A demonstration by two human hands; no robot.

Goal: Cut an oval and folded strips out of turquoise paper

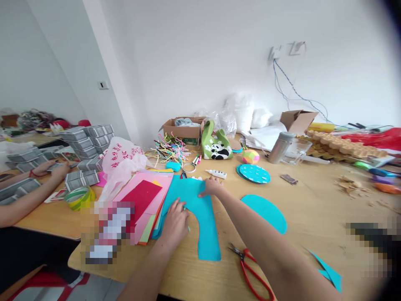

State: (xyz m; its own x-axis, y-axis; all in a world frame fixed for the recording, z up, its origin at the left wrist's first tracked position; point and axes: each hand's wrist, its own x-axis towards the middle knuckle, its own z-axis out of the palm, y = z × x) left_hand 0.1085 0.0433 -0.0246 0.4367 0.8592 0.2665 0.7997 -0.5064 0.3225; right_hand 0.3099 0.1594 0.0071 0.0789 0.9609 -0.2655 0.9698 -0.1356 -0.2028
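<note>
A cut blue felt sheet with a curved inner edge lies on the table in front of me. My right hand reaches across to its upper right corner, thumb on the felt and fingers bent at the edge. My left hand rests with curled fingers by the curved cut-out. Something small and pale shows at its fingers, too little to name. A blue felt oval lies right of the sheet. Red-handled scissors lie partly under my right forearm, their blades slightly apart.
Coloured felt sheets and a phone-like blurred object lie left. White-dotted blue discs, a glue bottle, a steel flask and blue scraps lie about. Another person's hands work beside grey stacks at far left.
</note>
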